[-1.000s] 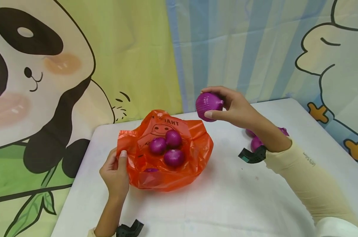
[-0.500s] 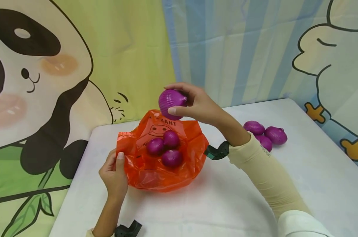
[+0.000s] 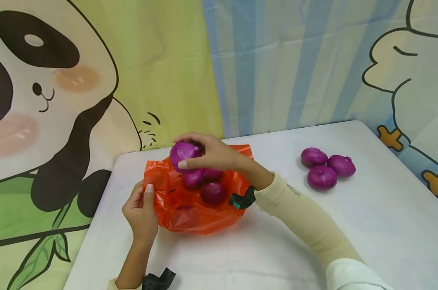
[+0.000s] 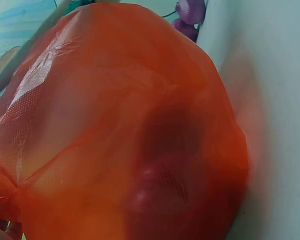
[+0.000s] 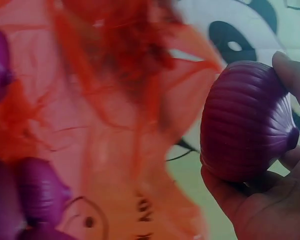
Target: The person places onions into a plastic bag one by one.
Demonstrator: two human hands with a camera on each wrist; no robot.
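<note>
My right hand [image 3: 215,154] holds a purple onion [image 3: 183,156] between thumb and fingers, over the upper left part of an open red plastic bag [image 3: 211,219]. The right wrist view shows that onion [image 5: 247,122] gripped, its pointed end towards the palm. Inside the bag lie several more onions, one of them [image 3: 213,193] near the middle. At the bag's left edge my left hand [image 3: 142,213] pinches the plastic, thumb on the near side. The left wrist view is mostly filled by the bag [image 4: 105,125], with dark shapes showing dimly through it.
Three purple onions, one of them [image 3: 322,177] nearest me, sit together on the right of the white table [image 3: 277,249]. Behind the table hangs a printed cloth [image 3: 269,72] with a panda on the left. Black devices are strapped at both wrists.
My right hand has carried its onion leftwards and down, from above the table right of the bag to over the bag. The left hand keeps its hold on the bag's edge.
</note>
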